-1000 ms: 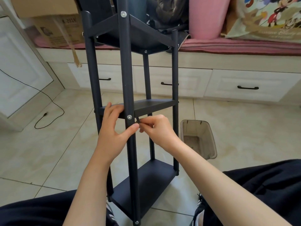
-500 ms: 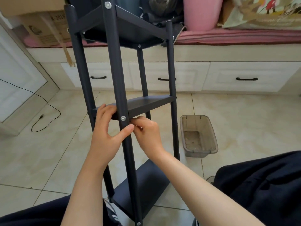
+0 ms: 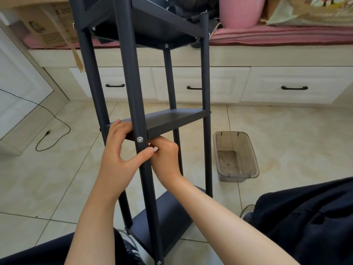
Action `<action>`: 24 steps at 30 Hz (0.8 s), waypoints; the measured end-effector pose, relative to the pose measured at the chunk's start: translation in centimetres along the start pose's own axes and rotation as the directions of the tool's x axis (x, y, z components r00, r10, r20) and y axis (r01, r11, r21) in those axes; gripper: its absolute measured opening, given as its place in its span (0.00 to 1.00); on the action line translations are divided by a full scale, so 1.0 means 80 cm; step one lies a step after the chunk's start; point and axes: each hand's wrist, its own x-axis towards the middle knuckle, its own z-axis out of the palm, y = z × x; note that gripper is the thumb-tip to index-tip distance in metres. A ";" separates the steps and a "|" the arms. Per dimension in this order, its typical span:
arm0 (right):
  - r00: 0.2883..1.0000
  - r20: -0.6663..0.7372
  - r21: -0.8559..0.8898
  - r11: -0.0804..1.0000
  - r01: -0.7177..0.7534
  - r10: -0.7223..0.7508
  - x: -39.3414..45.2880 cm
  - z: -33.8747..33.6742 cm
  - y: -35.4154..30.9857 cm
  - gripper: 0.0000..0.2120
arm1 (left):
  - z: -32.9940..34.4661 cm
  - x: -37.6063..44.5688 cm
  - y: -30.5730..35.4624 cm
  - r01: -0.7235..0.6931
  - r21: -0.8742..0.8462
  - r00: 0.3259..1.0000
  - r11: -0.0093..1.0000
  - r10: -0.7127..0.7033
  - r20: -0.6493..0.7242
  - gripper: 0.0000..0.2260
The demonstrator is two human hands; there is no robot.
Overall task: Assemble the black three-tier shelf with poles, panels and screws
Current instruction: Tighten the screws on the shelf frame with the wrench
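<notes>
The black three-tier shelf stands upright on the tiled floor, its near pole [image 3: 131, 92] running down the middle of the view. Top panel [image 3: 152, 20], middle panel [image 3: 172, 119] and bottom panel [image 3: 168, 217] all sit between the poles. A silver screw [image 3: 140, 139] shows in the near pole at the middle panel's corner. My left hand [image 3: 118, 159] grips that corner, fingers over the panel edge and thumb against the pole. My right hand [image 3: 166, 157] is curled just under the panel behind the pole, pinching a small tool that is mostly hidden.
A clear plastic bin [image 3: 254, 161] stands on the floor to the right of the shelf. White drawers [image 3: 286, 87] line the back, with a cardboard box [image 3: 44, 25] and pink cushions above. A black cable [image 3: 55, 119] lies at left. My dark-clothed knees fill the bottom corners.
My right hand has drawn in closer beneath the middle panel's corner, tight against the pole. My left hand keeps its hold. The view has shifted slightly toward the shelf.
</notes>
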 end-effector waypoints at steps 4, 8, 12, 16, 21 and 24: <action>0.997 0.064 0.009 0.999 -0.037 0.036 -0.002 -0.006 0.004 0.09 | 0.000 0.001 -0.003 0.004 -0.003 1.000 1.000 -0.004 -0.007 0.22; 0.987 0.142 -0.038 0.997 -0.071 0.076 -0.005 -0.020 0.005 0.08 | 0.000 0.001 -0.009 0.003 0.007 1.000 1.000 -0.003 -0.014 0.25; 0.970 0.209 -0.076 0.991 -0.111 0.125 -0.002 -0.035 0.000 0.07 | -0.002 -0.001 -0.010 0.020 0.016 1.000 1.000 -0.020 -0.007 0.24; 0.936 0.285 -0.121 0.976 -0.181 0.209 0.007 -0.048 -0.009 0.08 | -0.003 -0.003 -0.009 0.018 0.018 1.000 1.000 -0.018 -0.010 0.25; 0.920 0.322 -0.158 0.971 -0.181 0.224 0.011 -0.060 -0.022 0.08 | -0.001 -0.003 -0.003 0.004 -0.002 1.000 1.000 -0.004 -0.001 0.22; 0.915 0.333 -0.184 0.968 -0.173 0.227 0.014 -0.067 -0.028 0.09 | 0.000 -0.003 -0.002 -0.004 -0.011 1.000 1.000 0.004 0.001 0.22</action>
